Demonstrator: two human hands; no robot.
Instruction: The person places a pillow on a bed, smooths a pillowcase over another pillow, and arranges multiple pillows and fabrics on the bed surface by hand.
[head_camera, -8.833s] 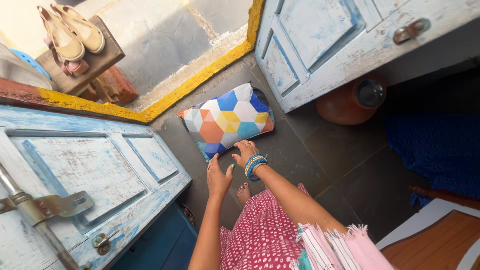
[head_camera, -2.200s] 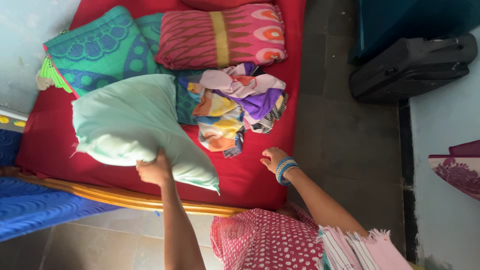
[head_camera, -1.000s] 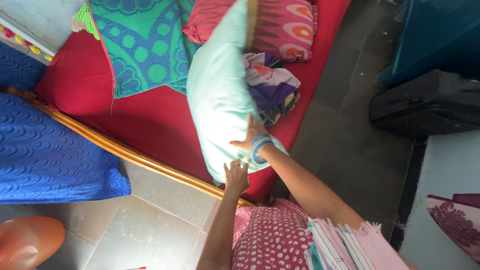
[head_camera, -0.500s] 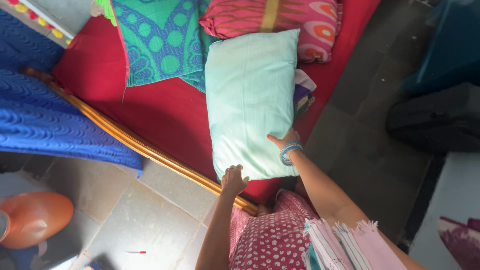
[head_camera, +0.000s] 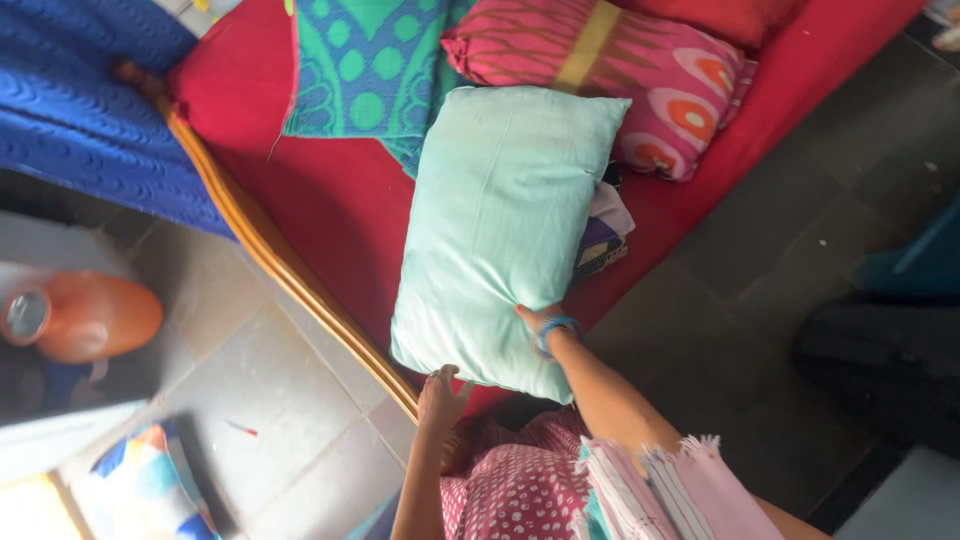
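- Right hand (head_camera: 540, 322) grasps the mint pillow (head_camera: 500, 225) at its near edge; left hand (head_camera: 440, 390) pinches its corner
- Pillow lies on the red bed (head_camera: 310, 210), just beyond both grips; placing looks nearly done; letting go remains

A bed with a red sheet (head_camera: 300, 210) and wooden edge (head_camera: 290, 290) carries a mint pillow (head_camera: 500, 220), a pink patterned pillow (head_camera: 620, 70), a green mat (head_camera: 370, 60) — and crumpled cloths (head_camera: 600, 235) under the mint pillow.

Pink patterned pillow (head_camera: 640, 75) and green mat (head_camera: 365, 65) on red mattress (head_camera: 310, 215), orange clay pot (head_camera: 95, 315) on floor
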